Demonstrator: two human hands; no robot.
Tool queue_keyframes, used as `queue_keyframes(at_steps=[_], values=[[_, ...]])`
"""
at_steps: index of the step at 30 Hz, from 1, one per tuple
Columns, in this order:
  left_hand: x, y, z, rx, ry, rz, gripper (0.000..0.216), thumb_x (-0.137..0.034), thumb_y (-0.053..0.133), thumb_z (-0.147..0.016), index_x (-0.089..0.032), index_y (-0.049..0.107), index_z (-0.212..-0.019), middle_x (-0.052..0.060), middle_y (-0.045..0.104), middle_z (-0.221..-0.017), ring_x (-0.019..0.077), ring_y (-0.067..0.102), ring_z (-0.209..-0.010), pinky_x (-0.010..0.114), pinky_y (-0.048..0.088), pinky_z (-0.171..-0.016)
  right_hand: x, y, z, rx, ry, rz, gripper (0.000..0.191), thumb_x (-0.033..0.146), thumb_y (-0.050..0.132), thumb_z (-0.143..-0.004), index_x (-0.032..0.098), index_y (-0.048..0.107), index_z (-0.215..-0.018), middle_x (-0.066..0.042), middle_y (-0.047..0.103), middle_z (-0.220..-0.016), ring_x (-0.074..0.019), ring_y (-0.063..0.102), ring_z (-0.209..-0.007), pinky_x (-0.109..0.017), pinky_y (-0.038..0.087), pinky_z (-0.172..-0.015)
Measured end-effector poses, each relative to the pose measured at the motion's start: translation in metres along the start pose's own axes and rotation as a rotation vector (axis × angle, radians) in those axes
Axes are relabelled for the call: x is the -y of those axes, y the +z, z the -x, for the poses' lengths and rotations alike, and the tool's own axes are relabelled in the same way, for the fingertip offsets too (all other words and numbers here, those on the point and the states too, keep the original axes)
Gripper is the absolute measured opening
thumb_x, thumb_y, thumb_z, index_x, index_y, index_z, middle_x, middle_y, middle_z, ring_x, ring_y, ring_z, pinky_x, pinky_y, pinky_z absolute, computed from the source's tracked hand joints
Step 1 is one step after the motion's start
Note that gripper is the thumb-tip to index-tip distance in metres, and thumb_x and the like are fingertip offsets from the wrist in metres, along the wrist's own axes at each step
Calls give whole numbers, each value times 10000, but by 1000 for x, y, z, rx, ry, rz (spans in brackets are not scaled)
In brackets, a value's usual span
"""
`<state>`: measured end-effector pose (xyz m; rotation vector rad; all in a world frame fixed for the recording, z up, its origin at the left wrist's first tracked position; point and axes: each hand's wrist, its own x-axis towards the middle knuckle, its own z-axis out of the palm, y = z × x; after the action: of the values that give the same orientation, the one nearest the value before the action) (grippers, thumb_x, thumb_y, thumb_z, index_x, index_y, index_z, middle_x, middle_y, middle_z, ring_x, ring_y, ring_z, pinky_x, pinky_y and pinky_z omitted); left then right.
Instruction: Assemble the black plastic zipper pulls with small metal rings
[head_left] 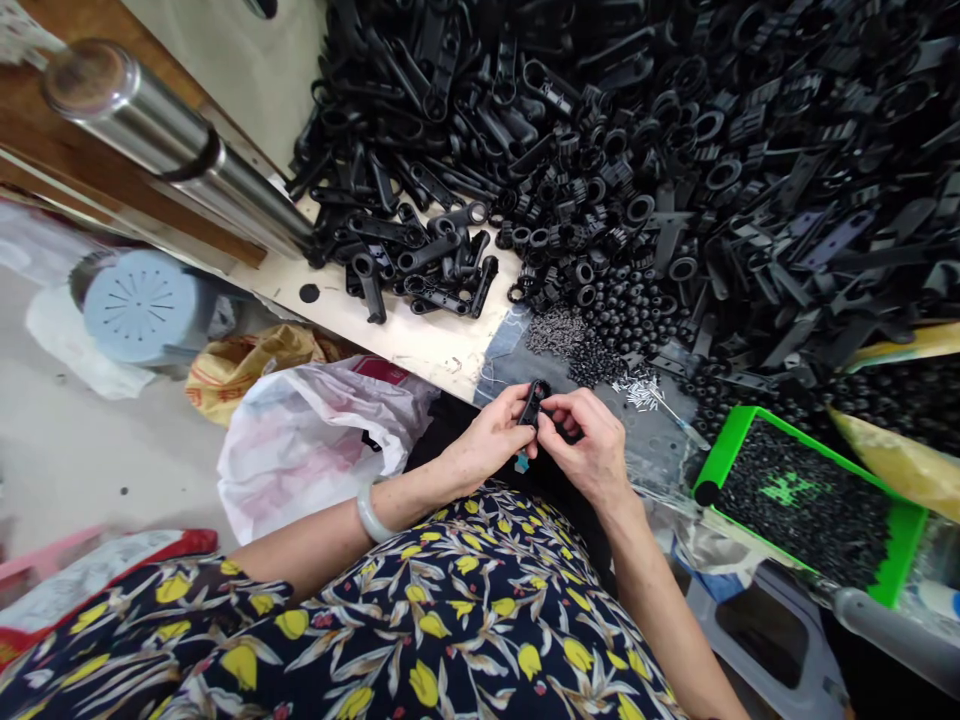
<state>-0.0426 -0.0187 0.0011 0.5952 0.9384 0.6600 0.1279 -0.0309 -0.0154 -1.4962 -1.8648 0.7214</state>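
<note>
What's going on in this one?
A person holds a small black part in the left hand; the right hand's fingertips are at its side, though whether they grip something tiny is unclear. Beyond the hands, black plastic pieces lie heaped on the worktable, with small silvery pins nearer. A green tray of small black bits sits to the right.

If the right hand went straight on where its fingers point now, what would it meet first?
Most likely the black part, held by the left hand; the right hand is close beside it, but whether they touch is unclear.
</note>
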Motion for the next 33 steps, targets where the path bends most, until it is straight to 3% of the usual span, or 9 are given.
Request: queue_keyframes(at_steps=[9,13,20,26,33], values=[[15,-4,-1,-20,50,-72,657,-93,573,-797,-189,472,-1439,17,637,-992,101,568,-736,263,455,-706,4,8,10,-36,-97,181,161,216,592,-1037,182,748,-1048,-29,692,-804,-144,616,-694,-273,470,-663],[20,-7,-1,-3,66,-130,685,-117,552,-807,-199,431,-1476,38,640,-1064,109,576,-747,276,464,-710,7,8,12,-54,-101,246,169,218,595,-1041,183,751,-989,-26,689,-773,-141,618,-684,-269,462,-660],[19,-11,-1,4,60,-189,709,-126,532,-803,-207,426,-1499,44,647,-1076,121,587,-760,287,481,-737,7,4,6,-6,-84,272,164,240,606,-1044,192,745,-972,-21,696,-806,-134,611,-681,-267,452,-663],[17,-14,-2,14,23,-219,758,-118,522,-798,-215,400,-1540,14,650,-932,141,595,-781,287,482,-766,9,0,0,14,-95,313,179,254,615,-1040,193,731,-919,-12,687,-786,-132,607,-667,-267,436,-648],[20,-16,-4,23,30,-198,789,-79,509,-757,-206,402,-1528,31,651,-1006,138,585,-784,291,486,-799,17,-5,-3,136,-197,541,225,243,531,-1077,191,696,-932,-37,694,-808,-168,638,-761,-293,426,-706]])
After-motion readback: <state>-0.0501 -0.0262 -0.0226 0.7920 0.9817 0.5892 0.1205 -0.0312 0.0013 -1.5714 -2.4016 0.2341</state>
